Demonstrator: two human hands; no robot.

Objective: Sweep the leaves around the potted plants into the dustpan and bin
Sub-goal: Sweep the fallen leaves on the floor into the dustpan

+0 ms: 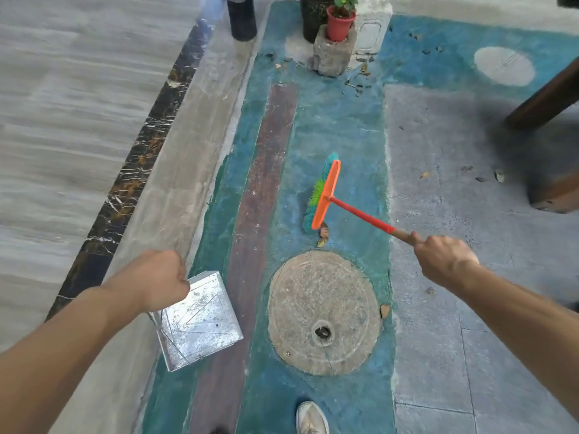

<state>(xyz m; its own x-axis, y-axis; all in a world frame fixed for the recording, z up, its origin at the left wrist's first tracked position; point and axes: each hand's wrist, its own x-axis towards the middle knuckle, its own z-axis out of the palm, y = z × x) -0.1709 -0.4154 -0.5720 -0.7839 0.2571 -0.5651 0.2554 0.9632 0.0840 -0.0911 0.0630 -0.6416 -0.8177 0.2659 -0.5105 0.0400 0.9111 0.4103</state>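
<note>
My right hand (443,261) grips the wooden end of a red broom handle. The broom's orange head (326,195) with green and blue bristles rests on the painted floor ahead. Two dry leaves (323,234) lie just behind the head. My left hand (159,278) is closed on the handle of a shiny metal dustpan (199,321), held low at the lower left; the handle itself is hidden by the hand. More leaves (360,76) are scattered near a red potted plant (340,21) standing on a stone block at the top.
A round concrete cover (324,311) lies between the dustpan and my right arm, with a leaf (384,311) at its rim. A dark cylinder (241,17) stands at the top, dark wooden furniture (548,98) at the right. A few leaves (482,175) lie by it. My shoe (311,418) shows below.
</note>
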